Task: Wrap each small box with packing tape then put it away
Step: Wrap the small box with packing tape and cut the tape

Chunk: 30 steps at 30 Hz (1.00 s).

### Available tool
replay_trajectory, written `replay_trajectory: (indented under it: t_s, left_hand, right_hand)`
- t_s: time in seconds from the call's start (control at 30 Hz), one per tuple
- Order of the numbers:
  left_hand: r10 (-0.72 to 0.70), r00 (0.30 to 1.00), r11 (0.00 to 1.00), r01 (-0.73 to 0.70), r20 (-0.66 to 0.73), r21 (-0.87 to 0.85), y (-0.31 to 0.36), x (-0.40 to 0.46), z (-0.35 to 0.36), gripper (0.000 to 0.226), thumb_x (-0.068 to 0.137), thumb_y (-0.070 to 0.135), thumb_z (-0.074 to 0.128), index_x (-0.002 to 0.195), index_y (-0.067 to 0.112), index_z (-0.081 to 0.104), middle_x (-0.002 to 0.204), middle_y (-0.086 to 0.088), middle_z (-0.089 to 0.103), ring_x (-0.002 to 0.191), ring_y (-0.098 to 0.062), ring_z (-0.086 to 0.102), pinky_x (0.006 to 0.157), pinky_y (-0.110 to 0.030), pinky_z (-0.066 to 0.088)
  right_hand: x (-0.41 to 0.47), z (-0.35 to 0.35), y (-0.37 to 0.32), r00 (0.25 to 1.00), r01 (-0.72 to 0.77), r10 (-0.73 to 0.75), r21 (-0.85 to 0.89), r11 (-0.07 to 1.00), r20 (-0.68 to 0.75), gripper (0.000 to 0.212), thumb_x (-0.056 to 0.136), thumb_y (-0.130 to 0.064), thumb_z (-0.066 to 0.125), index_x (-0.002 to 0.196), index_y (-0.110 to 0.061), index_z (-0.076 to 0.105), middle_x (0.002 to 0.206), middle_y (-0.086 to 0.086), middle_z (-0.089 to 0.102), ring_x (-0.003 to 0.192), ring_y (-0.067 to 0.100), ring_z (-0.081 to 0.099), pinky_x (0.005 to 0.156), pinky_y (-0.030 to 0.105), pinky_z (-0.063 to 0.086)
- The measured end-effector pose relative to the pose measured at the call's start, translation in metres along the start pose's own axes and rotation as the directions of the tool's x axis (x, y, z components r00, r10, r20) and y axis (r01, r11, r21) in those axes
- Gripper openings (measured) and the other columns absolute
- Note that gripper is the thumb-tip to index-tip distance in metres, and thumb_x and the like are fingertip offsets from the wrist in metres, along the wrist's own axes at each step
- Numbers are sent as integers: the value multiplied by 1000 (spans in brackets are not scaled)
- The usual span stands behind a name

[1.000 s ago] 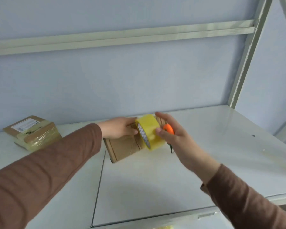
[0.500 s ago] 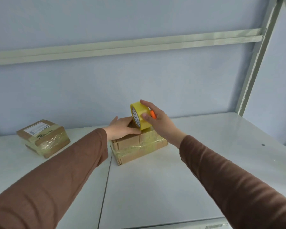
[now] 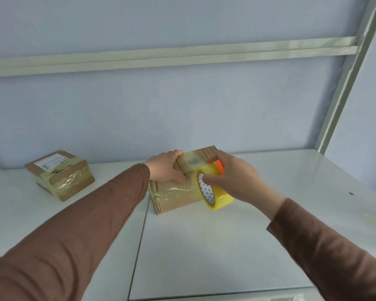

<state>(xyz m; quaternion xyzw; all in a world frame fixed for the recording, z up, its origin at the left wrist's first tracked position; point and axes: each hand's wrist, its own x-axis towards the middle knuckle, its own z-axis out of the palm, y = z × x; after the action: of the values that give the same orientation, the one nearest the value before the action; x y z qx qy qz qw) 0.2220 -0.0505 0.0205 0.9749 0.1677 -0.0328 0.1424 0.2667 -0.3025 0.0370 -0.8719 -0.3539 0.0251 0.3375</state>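
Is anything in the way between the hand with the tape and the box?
No. The right hand holds the yellow tape roll against the box, and the left hand steadies it.

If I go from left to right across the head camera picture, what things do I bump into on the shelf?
Taped box with a label → left hand → yellow tape roll → right hand → shelf post.
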Motion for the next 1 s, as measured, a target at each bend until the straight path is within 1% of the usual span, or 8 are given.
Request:
replay_trajectory:
  t_s: [0.2,0.33,0.43,0.67,0.77,0.83,0.93,1.0]
  left_hand:
    - [70,994,994,-76,80,79,1,-1,1,106,75,78,68,153,63,-1,169,13,13,152,-25,21,120,-45,26]
    - [299,954,932,-287,-22,222,1,-7,8,91,88,70,60,159,50,8,169,17,-12,156,-8,-14,128,-44,-2]
    - [408,909,892,-375,-90,253,3,-11,11,83,94,60,60,162,37,18,171,12,8,156,-3,0,123,-23,-3]
    - [340,939,937,-333,-55,110,-3,-10,14,84,92,49,68,160,45,18,165,26,20,151,4,21,122,-23,18]
    - [266,962,961,-260,-57,95,0,-10,13,87,84,57,67,151,62,12,136,34,45,125,-3,48,99,-21,39]
    - [245,966,968,-238,-81,82,2,-10,15,77,79,62,67,133,68,12,110,37,45,106,-7,51,77,-16,36]
    - [235,968,972,-232,-92,46,0,-8,20,76,75,63,70,136,60,23,110,29,51,105,-9,56,75,-21,37]
    - [234,969,972,-233,-85,27,-4,-8,20,80,75,61,70,141,62,25,122,28,54,118,-9,56,85,-21,41]
  right_hand:
    - [-13,15,18,967,-120,124,-36,992,220,39,78,-59,74,108,-36,67,90,-12,60,79,9,59,61,26,43]
    - [-19,21,22,963,-112,112,-16,994,245,49,78,-65,73,117,-37,65,95,-13,59,85,8,59,64,25,42]
    - [-24,18,23,972,-162,122,199,966,201,48,76,-62,79,115,-39,65,103,-4,65,92,17,65,70,32,52]
    - [-16,5,-2,996,-89,89,560,823,29,33,71,-38,89,95,-35,68,95,9,71,91,29,71,82,49,60]
    - [-4,-6,-12,995,-40,89,619,784,-48,33,67,-33,89,93,-32,70,82,1,70,80,22,71,78,44,61]
    - [7,-17,-20,993,-16,90,645,764,-82,32,68,-31,90,93,-30,70,79,-2,60,75,19,65,71,38,54]
    - [14,-21,-29,998,-31,62,620,784,-30,34,70,-31,90,95,-30,68,94,9,65,92,34,69,82,50,58]
    - [7,-15,-25,998,-47,55,575,817,4,36,70,-32,90,97,-30,67,93,9,68,95,35,70,85,52,58]
